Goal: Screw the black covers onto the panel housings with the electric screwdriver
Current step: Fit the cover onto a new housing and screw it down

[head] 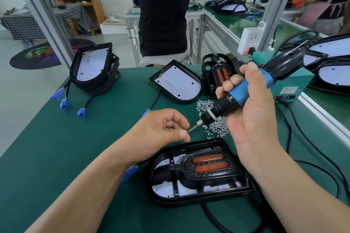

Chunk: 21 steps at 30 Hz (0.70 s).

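Right hand [253, 117] grips screwdriver [239, 94], left hand [161, 130] pinches a screw [187, 131] at its bit; housing [189, 201] holds 1 black cover [186, 167]

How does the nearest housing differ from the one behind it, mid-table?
The near housing has a black cover with two orange reflectors seated in it; the far housing shows its bare LED board. The near housing's rounded end points left, the far housing's right. Both are black, D-shaped, flat on the green mat.
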### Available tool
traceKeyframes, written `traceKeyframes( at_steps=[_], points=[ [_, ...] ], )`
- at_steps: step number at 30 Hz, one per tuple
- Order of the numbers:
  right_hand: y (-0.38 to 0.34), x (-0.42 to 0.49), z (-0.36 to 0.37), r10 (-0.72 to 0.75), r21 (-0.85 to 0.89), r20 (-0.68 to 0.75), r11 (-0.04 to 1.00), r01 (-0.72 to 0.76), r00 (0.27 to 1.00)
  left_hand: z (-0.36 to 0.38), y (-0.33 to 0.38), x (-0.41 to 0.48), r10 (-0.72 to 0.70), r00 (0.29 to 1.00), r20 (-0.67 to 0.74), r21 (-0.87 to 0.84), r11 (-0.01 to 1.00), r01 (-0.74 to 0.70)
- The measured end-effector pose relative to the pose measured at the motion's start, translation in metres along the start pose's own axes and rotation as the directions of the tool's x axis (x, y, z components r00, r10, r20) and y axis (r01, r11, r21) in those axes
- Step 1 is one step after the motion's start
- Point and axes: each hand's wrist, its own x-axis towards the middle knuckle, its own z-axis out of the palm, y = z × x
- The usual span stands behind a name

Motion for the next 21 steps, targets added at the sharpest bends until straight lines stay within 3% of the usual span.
traceKeyframes(
  at_steps=[9,13,16,18,21],
  points=[
    [0.000,0.000,-0.009,0.051,0.073,-0.104,0.996,-0.044,0.993,0.002,0.000,0.001,0.015,1.000,0.005,0.015,1.000,-0.015],
    [-0.002,0.004,-0.014,0.080,0.145,-0.138,0.988,-0.060,0.987,0.001,0.001,0.001,-0.012,0.999,0.049,-0.065,0.998,0.016],
    [-0.005,0.004,-0.016,0.085,0.165,-0.144,0.984,-0.061,0.986,0.002,0.003,0.000,-0.022,1.000,0.007,-0.120,0.993,0.023],
    [-0.010,0.004,-0.016,0.084,0.176,-0.144,0.983,-0.058,0.986,-0.001,0.004,-0.001,-0.040,0.998,-0.052,-0.032,0.999,0.039],
    [-0.023,0.004,-0.015,0.073,0.188,-0.100,0.981,-0.053,0.992,-0.007,0.005,-0.003,-0.076,0.995,-0.063,0.304,0.948,0.092]
  ],
)
